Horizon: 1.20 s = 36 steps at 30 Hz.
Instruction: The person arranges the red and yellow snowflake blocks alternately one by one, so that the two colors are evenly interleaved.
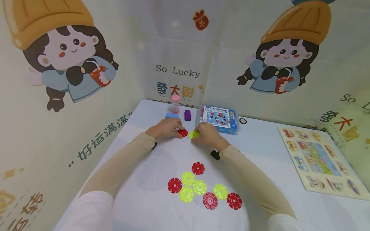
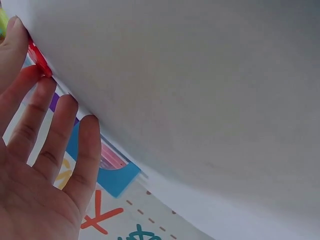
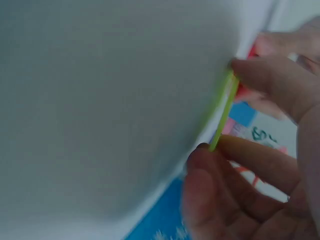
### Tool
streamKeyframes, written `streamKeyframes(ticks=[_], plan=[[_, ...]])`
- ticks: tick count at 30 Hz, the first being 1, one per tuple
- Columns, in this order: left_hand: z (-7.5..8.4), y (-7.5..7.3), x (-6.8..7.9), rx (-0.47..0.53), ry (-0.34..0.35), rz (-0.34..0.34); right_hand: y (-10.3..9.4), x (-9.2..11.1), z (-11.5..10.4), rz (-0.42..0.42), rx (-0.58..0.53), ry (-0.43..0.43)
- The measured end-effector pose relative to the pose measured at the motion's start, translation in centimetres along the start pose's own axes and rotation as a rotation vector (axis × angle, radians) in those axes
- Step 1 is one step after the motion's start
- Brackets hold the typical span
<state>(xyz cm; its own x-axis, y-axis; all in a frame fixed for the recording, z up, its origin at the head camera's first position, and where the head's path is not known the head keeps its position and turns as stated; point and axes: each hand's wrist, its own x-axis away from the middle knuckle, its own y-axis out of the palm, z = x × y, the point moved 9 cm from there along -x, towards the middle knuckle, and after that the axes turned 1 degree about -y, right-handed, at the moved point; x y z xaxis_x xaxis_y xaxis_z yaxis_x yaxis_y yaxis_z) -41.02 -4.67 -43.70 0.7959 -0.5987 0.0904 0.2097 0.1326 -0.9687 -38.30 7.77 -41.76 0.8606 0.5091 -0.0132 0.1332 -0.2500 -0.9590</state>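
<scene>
Toward the back of the table, my left hand (image 1: 166,127) pinches a red notched plastic disc (image 1: 183,132) between thumb and index finger. The left wrist view shows that red disc (image 2: 40,59) at the fingertips, the other fingers extended. Just to the right, my right hand (image 1: 209,136) holds a yellow-green notched disc (image 1: 193,134) by its edges. In the right wrist view this yellow-green disc (image 3: 226,107) stands edge-on, slightly above the table. The two held discs are close together. Nearer the front lie several loose discs, among them a red one (image 1: 198,168) and a yellow-green one (image 1: 220,191).
Behind the hands stand a pink sand timer (image 1: 175,104), a blue block (image 1: 171,115), a purple block (image 1: 187,115) and a boxed molecule set (image 1: 218,119). A small black round piece (image 1: 243,121) lies beside the box. A picture puzzle board (image 1: 321,160) is at the right.
</scene>
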Motion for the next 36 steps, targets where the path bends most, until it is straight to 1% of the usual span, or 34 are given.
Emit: streamKeyframes(ticks=[3, 8, 11, 14, 16, 18, 19, 22, 25, 26, 28, 31, 36], plan=[[0.4, -0.1, 0.0, 0.007, -0.001, 0.003, 0.7, -0.3, 0.1, -0.014, 0.045, 0.012], [0.5, -0.4, 0.1, 0.005, -0.009, 0.002, 1.0, 0.0, -0.3, -0.021, 0.105, 0.002], [0.5, -0.4, 0.0, 0.014, -0.009, -0.006, 1.2, 0.4, -0.2, -0.055, 0.118, 0.037], [0.6, -0.2, 0.0, 0.022, -0.003, -0.006, 1.2, 1.4, -0.1, -0.062, 0.087, 0.061], [0.6, -0.1, 0.1, 0.006, 0.0, -0.007, 1.1, 2.4, -0.3, -0.049, 0.038, 0.048], [0.7, 0.0, 0.1, -0.007, -0.007, -0.01, 1.1, 3.7, -0.9, -0.053, -0.025, 0.005], [0.8, -0.1, 0.0, -0.016, -0.004, -0.009, 1.3, 4.5, -1.4, -0.07, -0.051, -0.031], [1.4, -0.2, -0.2, -0.017, 0.01, -0.003, 2.0, 7.3, -3.3, -0.173, -0.104, -0.171], [2.2, -0.3, -0.5, 0.017, 0.035, 0.003, 2.7, 9.8, -5.2, -0.26, -0.087, -0.31], [2.5, -0.3, -0.7, 0.027, 0.04, -0.001, 2.8, 10.4, -5.7, -0.27, -0.072, -0.342], [3.0, -0.1, -1.0, 0.045, 0.045, -0.013, 2.7, 11.1, -6.3, -0.26, -0.047, -0.378], [3.7, 0.4, -1.4, 0.049, 0.051, -0.036, 2.8, 11.5, -6.5, -0.237, -0.024, -0.368], [4.4, 0.9, -1.9, 0.052, 0.047, -0.043, 2.8, 11.5, -5.5, -0.214, -0.031, -0.264]])
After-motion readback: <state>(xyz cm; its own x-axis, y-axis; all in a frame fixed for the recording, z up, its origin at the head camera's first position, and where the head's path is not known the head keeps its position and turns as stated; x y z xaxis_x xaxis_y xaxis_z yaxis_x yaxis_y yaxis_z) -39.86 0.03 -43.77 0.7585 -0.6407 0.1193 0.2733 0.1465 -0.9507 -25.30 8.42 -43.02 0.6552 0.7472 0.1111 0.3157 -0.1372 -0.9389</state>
